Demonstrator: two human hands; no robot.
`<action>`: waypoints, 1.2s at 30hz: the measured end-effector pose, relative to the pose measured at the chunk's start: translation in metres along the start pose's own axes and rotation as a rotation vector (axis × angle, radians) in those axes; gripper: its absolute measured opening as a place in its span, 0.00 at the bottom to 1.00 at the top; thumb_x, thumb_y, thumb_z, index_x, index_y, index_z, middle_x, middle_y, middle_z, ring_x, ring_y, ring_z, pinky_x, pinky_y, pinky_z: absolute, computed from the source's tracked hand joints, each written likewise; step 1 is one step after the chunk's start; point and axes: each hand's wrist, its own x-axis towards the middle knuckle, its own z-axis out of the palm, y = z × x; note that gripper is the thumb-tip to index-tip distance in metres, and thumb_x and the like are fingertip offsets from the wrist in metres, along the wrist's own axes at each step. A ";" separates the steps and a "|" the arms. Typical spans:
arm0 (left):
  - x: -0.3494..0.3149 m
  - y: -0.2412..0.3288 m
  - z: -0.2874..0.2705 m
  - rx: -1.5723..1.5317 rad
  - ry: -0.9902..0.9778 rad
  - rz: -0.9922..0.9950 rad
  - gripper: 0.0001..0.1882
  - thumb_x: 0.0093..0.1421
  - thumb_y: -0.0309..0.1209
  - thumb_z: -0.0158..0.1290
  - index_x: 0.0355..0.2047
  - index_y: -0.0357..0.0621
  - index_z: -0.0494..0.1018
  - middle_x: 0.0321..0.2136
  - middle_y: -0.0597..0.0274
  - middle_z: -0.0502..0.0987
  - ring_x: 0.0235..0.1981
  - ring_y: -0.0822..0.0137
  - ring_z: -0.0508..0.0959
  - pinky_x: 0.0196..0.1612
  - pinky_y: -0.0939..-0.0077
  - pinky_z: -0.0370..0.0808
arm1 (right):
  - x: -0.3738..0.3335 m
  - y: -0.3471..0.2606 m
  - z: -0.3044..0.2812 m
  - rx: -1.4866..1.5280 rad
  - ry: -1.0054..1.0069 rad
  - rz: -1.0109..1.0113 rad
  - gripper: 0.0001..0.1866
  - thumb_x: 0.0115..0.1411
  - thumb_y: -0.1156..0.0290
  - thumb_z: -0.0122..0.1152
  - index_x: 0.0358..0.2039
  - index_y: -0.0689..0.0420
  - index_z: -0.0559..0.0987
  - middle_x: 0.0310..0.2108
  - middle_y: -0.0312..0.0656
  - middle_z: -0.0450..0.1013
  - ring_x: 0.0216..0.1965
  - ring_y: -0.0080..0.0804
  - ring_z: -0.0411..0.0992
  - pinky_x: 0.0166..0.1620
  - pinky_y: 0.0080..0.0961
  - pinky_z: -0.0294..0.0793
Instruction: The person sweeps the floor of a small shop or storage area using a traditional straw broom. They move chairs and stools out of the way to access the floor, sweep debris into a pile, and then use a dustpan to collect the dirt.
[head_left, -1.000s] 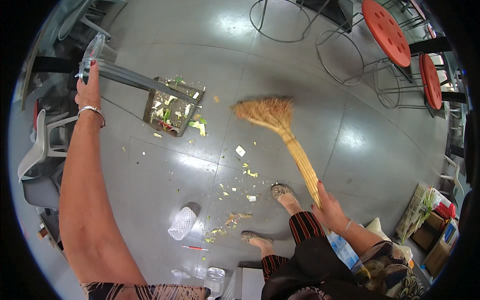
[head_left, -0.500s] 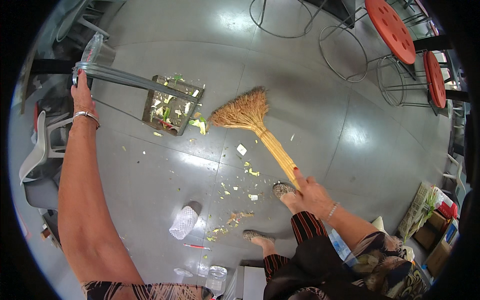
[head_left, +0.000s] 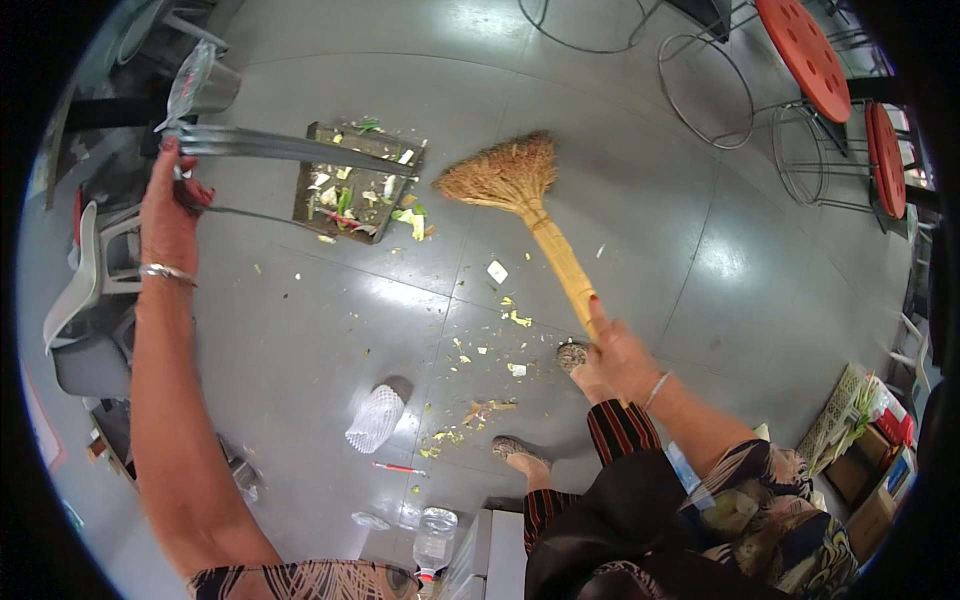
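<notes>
My left hand (head_left: 172, 215), fingers closed, grips the handle end of a long-handled metal dustpan (head_left: 300, 190). Vegetable scraps and white bits lie in the pan, and several green and white vegetable scraps (head_left: 412, 218) sit just outside its lip. My right hand (head_left: 622, 355) is wrapped round the yellow handle of a straw broom (head_left: 508, 175). The broom's brown bristles are beside the pan, a small gap to its right; whether they touch the floor I cannot tell. A white square scrap (head_left: 497, 271) and smaller leafy bits (head_left: 448, 437) are scattered nearer my feet.
A white foam-net sleeve (head_left: 376, 418), a red-and-white stick (head_left: 400, 468) and a clear plastic bottle (head_left: 435, 538) are on the near floor. Red stools (head_left: 805, 60) stand far right, a lined bin (head_left: 212, 85) far left, a white chair (head_left: 88, 270) left, and boxes (head_left: 868, 460) near right.
The broom has shifted slightly farther from me, away from the scraps at the pan's lip. My left hand has come a little nearer on the dustpan side. The whole view has tilted slightly.
</notes>
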 end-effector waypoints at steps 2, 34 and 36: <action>-0.034 -0.001 -0.022 0.124 -0.010 0.006 0.16 0.61 0.47 0.54 0.33 0.47 0.73 0.20 0.73 0.64 0.20 0.78 0.63 0.31 0.78 0.70 | 0.000 0.004 -0.010 0.023 0.018 -0.019 0.36 0.56 0.72 0.55 0.64 0.61 0.52 0.34 0.62 0.68 0.28 0.62 0.71 0.33 0.46 0.74; -0.300 -0.092 -0.168 0.400 0.037 -0.205 0.18 0.51 0.38 0.65 0.29 0.36 0.72 0.23 0.73 0.70 0.23 0.80 0.64 0.26 0.82 0.64 | 0.020 -0.152 0.000 -0.117 -0.172 -0.268 0.42 0.54 0.70 0.56 0.67 0.56 0.47 0.30 0.58 0.72 0.33 0.53 0.74 0.38 0.42 0.74; -0.301 -0.098 -0.172 0.403 0.120 -0.257 0.17 0.53 0.39 0.64 0.29 0.39 0.71 0.22 0.74 0.69 0.24 0.81 0.64 0.27 0.83 0.64 | 0.088 -0.177 -0.013 -0.247 -0.061 -0.332 0.43 0.55 0.70 0.55 0.67 0.56 0.44 0.30 0.56 0.71 0.34 0.50 0.74 0.39 0.41 0.74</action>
